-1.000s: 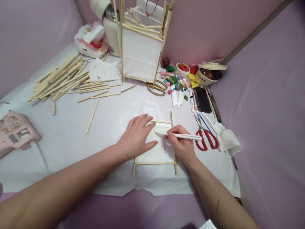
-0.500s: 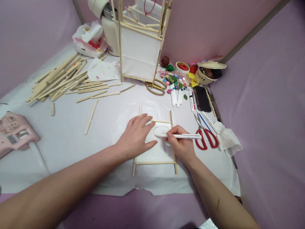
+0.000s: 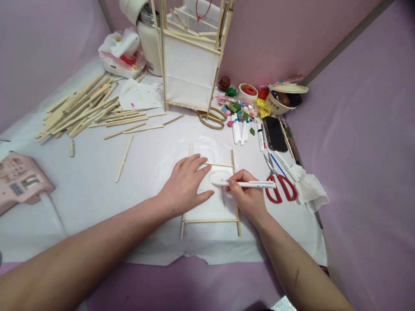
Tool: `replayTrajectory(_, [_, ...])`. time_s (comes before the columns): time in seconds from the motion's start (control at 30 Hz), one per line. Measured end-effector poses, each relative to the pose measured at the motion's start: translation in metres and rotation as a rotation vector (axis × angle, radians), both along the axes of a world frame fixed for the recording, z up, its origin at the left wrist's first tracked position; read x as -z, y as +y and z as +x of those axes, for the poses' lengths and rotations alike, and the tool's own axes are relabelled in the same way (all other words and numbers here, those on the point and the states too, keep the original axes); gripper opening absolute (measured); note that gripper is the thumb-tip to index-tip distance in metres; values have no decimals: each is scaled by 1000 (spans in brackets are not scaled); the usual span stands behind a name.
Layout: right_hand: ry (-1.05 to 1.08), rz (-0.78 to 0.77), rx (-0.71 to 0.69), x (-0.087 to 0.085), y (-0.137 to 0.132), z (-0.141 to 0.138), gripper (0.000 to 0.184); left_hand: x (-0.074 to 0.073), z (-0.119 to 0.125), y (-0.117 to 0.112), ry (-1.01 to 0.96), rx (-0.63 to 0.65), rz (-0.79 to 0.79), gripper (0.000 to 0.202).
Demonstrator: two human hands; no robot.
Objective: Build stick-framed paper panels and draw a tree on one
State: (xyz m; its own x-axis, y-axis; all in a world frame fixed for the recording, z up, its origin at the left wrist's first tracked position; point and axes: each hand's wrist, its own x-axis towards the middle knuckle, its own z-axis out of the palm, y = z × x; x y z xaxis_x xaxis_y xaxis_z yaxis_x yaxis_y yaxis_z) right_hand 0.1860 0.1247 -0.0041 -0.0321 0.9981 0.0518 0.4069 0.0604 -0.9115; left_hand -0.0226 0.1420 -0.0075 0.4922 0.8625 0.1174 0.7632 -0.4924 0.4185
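Stick-framed white panel (image 3: 214, 209) is lying at lower centre of the frame; left hand (image 3: 187, 185) is resting over its left side, fingers spread; right hand (image 3: 247, 196) is clamping a white pen (image 3: 251, 184), tip near the dark outline (image 3: 219, 171); bracing the panel and using light strokes should be helping; white sheet (image 3: 97, 185) is lying underneath; wooden sticks (image 3: 81, 106) are lying upper left; pink wall (image 3: 275, 34) is standing behind.

Tiny shift tbh: the slim white pen (image 3: 251, 184) in the bare right hand (image 3: 245, 196) lies more level than a second ago, its tip slightly nearer the person over the white rectangular panel (image 3: 202, 211) edged with pale wooden sticks (image 3: 210, 221).
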Motion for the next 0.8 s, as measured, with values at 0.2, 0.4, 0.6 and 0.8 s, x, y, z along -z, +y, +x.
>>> replayTrajectory(0.2, [13,14,-9,-1,0,1,10,-2,-1,-1,15,-1,-8,58])
replayTrajectory(0.4, [14,37,0,1,0,2,11,-2,0,0,18,-4,-10,58])
replayTrajectory(0.6, [22,43,29,2,2,4,12,-2,0,-1,14,-2,-7,57])
replayTrajectory(0.8, [54,15,-14,-1,1,2,12,-3,0,0,19,3,-2,58])
